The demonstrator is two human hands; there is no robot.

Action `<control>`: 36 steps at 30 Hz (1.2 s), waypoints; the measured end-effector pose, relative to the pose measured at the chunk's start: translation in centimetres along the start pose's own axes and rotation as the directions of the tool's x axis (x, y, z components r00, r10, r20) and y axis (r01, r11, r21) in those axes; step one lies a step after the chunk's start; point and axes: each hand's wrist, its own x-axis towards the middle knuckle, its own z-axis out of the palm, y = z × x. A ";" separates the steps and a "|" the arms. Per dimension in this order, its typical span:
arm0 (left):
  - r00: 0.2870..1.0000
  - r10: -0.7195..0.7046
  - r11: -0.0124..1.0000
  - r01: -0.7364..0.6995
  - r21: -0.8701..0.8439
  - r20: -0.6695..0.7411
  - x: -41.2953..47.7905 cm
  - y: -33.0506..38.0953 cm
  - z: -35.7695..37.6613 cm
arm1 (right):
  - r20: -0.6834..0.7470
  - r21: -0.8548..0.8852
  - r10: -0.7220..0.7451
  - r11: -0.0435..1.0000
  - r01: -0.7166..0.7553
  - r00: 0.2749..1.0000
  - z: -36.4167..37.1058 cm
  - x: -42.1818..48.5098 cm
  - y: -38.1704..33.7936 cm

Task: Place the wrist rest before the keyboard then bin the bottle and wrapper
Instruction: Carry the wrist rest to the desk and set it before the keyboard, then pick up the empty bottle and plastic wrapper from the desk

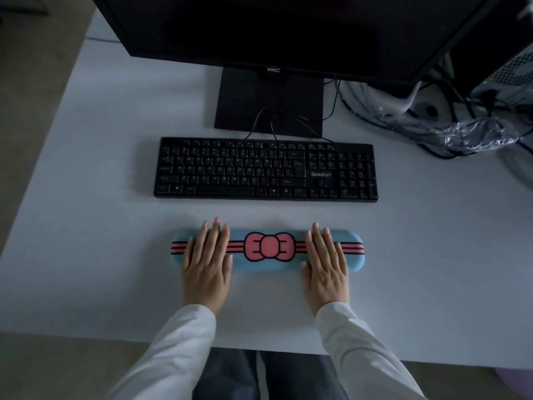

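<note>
A long blue wrist rest (268, 249) with a pink bow and pink stripes lies flat on the white desk, a short gap in front of the black keyboard (265, 170) and parallel to it. My left hand (206, 261) lies flat on its left part, fingers straight and close together. My right hand (327, 261) lies flat on its right part the same way. Neither hand grips it. No bottle, wrapper or bin is in view.
A black monitor (274, 33) on its stand (268, 102) is behind the keyboard, with cables running down. At the back right sits crumpled clear plastic (473, 131) over tangled cables beside a dark computer case (507, 39). The white desk (86, 183) has its front edge just below my wrists.
</note>
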 end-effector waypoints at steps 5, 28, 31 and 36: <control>0.977 -0.212 0.976 0.213 -0.049 0.031 -0.9 -3.5 -1.5 | 0.009 -0.007 0.102 0.995 -0.102 0.995 -1.5 -0.3 2.6; 0.945 -0.165 0.619 0.321 -0.716 0.282 -0.8 23.0 -3.2 | -0.065 0.634 0.863 0.423 -0.647 0.501 -16.3 -11.8 14.0; 0.945 -0.087 0.624 0.298 -0.722 0.315 -2.0 29.1 -2.3 | -0.063 0.679 0.884 0.378 -0.629 0.463 -17.8 -14.5 18.0; 0.949 0.033 0.639 0.221 -0.737 0.313 -3.7 37.9 -1.6 | -0.043 0.681 0.923 0.307 -0.665 0.383 -19.9 -18.9 24.1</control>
